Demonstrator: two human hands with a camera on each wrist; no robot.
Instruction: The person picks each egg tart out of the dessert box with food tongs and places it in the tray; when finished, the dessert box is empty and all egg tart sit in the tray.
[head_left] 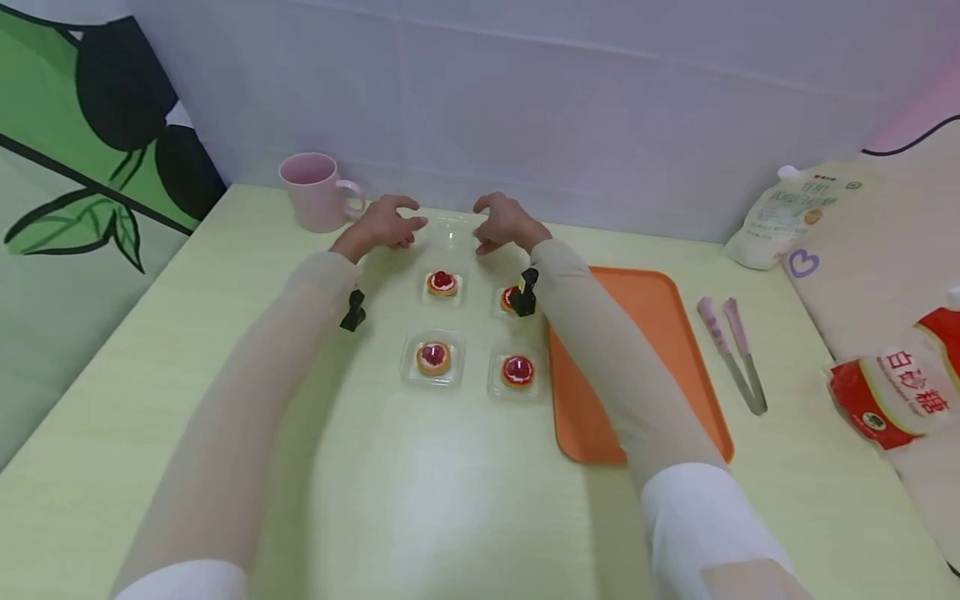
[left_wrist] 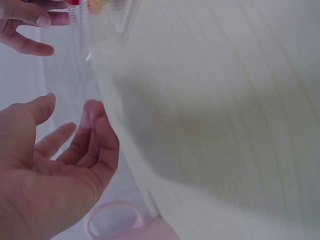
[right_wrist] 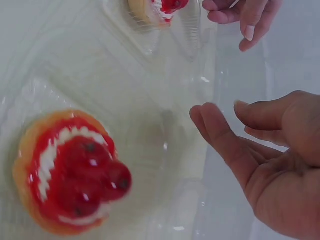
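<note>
Left hand (head_left: 387, 222) and right hand (head_left: 506, 223): a pair, bare, released, nothing visibly grasped; fingertip contact with plastic cannot be told. Between them: clear lid (head_left: 450, 237), beyond the rear-left tart (head_left: 442, 283) in its clear box; raised or flat, cannot tell. Likely faults: lid could skew or slip, being thin and slick, if taken unevenly; wrist camera (head_left: 525, 296), overlapping the rear-right tart (head_left: 506, 297) in the head view, could smear its topping if lowered. Pose: arms stretched far forward, hands facing each other, thumbs parted from fingers, left fingers bent. Outward: front-left tart (head_left: 433, 358), front-right tart (head_left: 518, 372), both boxed; pink mug (head_left: 310, 196), near left hand; orange tray (head_left: 645, 292), partly behind right forearm; tongs (head_left: 714, 327), right of tray
</note>
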